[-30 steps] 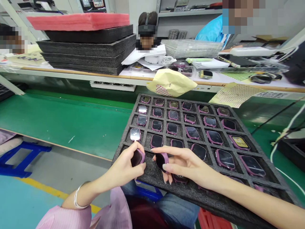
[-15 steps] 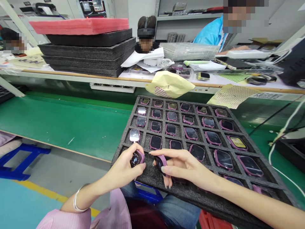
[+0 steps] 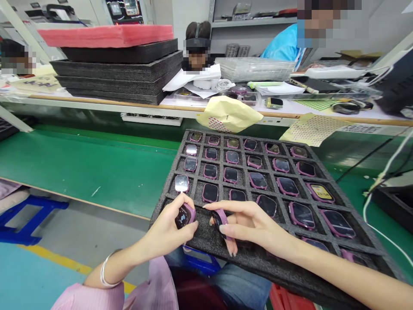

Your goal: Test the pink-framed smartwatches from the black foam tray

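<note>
My left hand [image 3: 172,224] pinches a purple smartwatch case [image 3: 184,216] whose lit dark screen shows a small pale figure. A second purple smartwatch case [image 3: 221,220] is tilted on edge between the fingers and thumb of my right hand [image 3: 248,221]. Both hands are over the near left part of a black foam tray [image 3: 206,234]. Many similar purple watch cases sit face up in its square compartments, one with a bright yellow screen [image 3: 320,192]. My right forearm covers part of the tray's near rows.
A shelf [image 3: 155,108] runs behind the tray, bearing stacked black foam trays [image 3: 119,77] topped with pink foam [image 3: 106,36], papers and clear plastic trays [image 3: 254,69]. Yellow sheets [image 3: 232,114] hang off its edge. A white cable [image 3: 380,181] is at right. Other people sit beyond.
The watch case in my right hand has shifted slightly and turned a little. My left hand keeps almost the same place. The view has moved very slightly.
</note>
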Demonstrator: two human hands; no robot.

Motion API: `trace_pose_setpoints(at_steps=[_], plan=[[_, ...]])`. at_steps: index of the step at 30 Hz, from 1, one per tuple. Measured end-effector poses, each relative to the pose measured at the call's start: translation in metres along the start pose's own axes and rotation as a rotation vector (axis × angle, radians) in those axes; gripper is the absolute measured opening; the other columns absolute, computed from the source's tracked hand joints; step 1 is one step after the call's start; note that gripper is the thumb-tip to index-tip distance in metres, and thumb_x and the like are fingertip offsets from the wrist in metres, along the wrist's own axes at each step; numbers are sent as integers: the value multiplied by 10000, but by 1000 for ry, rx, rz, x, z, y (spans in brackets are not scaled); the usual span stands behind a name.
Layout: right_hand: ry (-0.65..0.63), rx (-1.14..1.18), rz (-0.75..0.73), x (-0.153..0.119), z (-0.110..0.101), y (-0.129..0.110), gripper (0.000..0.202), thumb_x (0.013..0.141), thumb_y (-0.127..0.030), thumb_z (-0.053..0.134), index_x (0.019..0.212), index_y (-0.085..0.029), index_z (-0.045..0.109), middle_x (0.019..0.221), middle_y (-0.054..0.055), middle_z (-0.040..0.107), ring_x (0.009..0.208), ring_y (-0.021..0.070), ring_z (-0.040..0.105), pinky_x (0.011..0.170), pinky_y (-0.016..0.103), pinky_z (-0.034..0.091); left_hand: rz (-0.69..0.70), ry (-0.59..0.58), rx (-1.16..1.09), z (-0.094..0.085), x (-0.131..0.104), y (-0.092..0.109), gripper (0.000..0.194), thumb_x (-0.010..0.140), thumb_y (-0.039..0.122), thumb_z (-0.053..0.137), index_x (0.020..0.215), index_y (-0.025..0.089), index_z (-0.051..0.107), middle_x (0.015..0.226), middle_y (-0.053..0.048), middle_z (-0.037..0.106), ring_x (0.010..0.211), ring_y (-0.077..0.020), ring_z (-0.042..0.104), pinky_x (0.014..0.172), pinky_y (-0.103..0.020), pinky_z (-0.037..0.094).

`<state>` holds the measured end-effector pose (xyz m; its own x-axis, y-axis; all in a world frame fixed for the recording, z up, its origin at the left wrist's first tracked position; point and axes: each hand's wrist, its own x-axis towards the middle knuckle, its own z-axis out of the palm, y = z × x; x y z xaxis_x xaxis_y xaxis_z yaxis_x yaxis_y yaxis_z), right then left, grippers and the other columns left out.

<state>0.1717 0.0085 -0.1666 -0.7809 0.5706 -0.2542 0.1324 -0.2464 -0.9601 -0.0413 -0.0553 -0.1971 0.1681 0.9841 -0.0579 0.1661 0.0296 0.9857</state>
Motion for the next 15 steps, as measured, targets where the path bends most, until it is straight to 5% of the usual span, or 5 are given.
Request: trace_pose_setpoints(at_steps=[15], plan=[[10, -23, -57, 0, -1, -2, 574, 848, -352, 704, 1341, -109, 541, 618, 13, 643, 536, 146, 623, 570, 260, 498, 58, 22, 18, 3, 2, 6, 166, 801, 121, 558, 864, 214, 436, 737, 73, 433, 510, -54, 414, 493, -186, 346]])
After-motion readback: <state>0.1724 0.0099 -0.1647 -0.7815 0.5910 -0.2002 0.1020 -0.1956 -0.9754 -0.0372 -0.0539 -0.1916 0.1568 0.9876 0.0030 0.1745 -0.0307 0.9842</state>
